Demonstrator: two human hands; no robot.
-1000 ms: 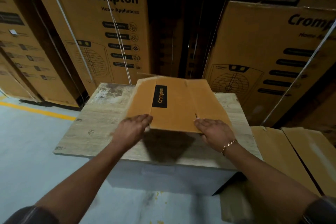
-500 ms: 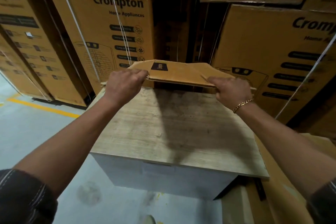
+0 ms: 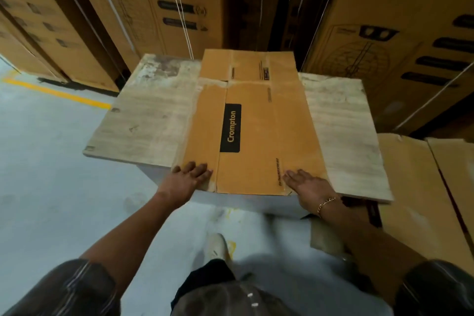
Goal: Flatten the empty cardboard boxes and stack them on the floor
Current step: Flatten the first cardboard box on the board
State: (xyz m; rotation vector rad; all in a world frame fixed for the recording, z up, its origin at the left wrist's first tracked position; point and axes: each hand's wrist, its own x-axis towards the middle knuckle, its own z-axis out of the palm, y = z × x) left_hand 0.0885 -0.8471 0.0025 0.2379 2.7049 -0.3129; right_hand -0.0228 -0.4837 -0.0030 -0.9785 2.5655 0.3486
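The box (image 3: 256, 131), held up over the table's far edge half a second ago, now lies flat on the table (image 3: 143, 115), the left hand (image 3: 191, 177) and right hand (image 3: 305, 185) pressing straight, close-set fingers on its near corners.

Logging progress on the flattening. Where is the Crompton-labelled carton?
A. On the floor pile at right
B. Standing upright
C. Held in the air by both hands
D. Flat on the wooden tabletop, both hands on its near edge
D: the flattened carton lies on the wooden tabletop, with the left hand and right hand resting flat on its near edge.
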